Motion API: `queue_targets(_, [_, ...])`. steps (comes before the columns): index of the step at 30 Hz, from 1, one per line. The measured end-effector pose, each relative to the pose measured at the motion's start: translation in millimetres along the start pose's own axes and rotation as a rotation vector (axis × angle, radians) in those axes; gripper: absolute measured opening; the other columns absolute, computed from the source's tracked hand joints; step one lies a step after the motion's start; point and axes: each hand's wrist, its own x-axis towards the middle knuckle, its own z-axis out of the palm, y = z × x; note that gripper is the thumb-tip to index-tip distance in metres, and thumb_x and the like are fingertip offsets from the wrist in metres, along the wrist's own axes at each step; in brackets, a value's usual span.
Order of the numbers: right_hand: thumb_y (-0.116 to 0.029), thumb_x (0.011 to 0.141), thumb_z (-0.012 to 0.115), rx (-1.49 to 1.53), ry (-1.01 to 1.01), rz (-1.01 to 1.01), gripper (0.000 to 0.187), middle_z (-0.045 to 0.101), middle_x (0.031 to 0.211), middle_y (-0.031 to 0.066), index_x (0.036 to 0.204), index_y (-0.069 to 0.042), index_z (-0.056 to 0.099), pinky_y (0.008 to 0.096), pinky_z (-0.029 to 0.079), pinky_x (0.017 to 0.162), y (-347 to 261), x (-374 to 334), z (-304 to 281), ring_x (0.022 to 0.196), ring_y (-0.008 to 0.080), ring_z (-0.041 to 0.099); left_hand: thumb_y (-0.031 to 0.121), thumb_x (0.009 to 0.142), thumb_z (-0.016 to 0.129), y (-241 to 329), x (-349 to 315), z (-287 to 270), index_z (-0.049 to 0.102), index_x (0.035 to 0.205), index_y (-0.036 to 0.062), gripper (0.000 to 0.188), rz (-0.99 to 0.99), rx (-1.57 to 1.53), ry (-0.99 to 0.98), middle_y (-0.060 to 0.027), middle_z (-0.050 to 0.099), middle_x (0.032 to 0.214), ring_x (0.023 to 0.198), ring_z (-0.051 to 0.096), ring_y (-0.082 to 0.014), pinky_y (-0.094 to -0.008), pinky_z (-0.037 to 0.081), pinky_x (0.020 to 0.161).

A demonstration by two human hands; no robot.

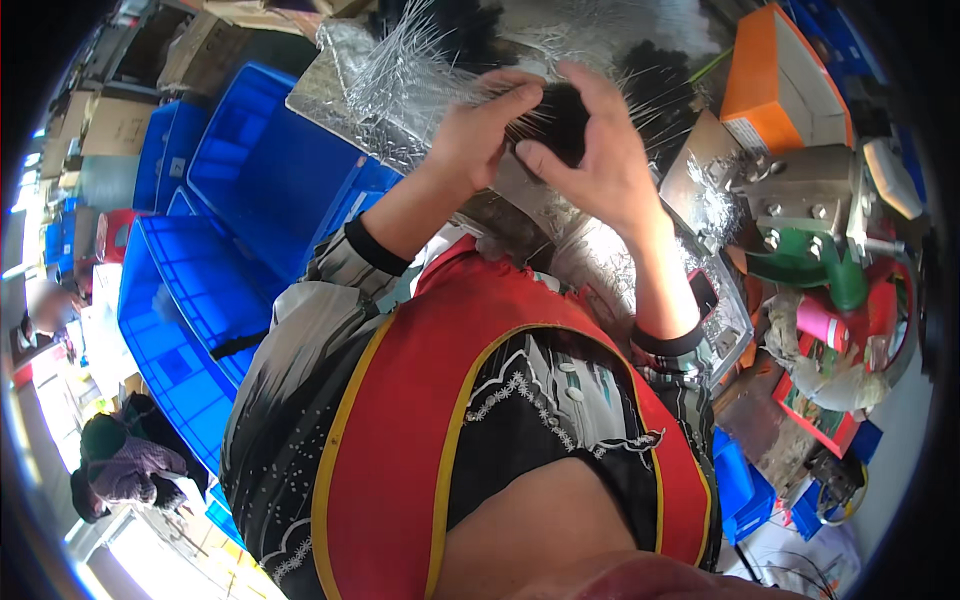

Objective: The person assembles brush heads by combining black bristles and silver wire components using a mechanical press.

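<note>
At the top middle, both my hands are raised over the cluttered work surface. My left hand (474, 135) is closed, with thumb and fingertips together near some thin strands; what it pinches is too small to make out. My right hand (615, 165) curves in a C shape round a dark bristle-like bundle (562, 122), fingers at its far side and thumb at its near side. Silvery thin wires (405, 85) lie in a spread heap left of my hands. Further black bristle clumps (660, 85) lie to the right.
Blue plastic bins (275, 150) stand at the left. An orange box (765, 85) sits at the upper right, above a metal fixture with a green part (800, 258). Loose wire bits (712, 195) lie beside my right wrist. Another person (45, 310) is at the far left.
</note>
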Motion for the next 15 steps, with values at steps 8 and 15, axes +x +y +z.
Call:
queue_targets(8, [-0.043, 0.076, 0.058, 0.156, 0.31, -0.278, 0.069, 0.041, 0.113, 0.0343, 0.11, 0.015, 0.042, 0.0469, 0.032, 0.093, -29.8, 54.5, -53.8, 0.104, 0.0392, 0.046, 0.016, 0.078, 0.059, 42.9, 22.5, 45.9, 0.055, 0.097, 0.0032, 0.024, 0.562, 1.104, -0.521, -0.011, 0.06, 0.092, 0.087, 0.057, -0.0198, -0.0295, 0.043, 0.076])
queue_targets(15, [-0.03, 0.082, 0.046, -0.415, 0.222, -0.199, 0.036, 0.059, 0.086, 0.0155, 0.069, -0.002, 0.064, 0.0439, 0.036, 0.084, -4.8, 57.4, -28.4, 0.09, 0.0325, 0.05, 0.024, 0.074, 0.061, -14.3, 98.4, -4.8, 0.044, 0.113, 0.0019, 0.048, 1.392, 1.643, -0.618, -0.0163, 0.05, 0.11, 0.105, 0.045, -0.0303, -0.0377, 0.036, 0.087])
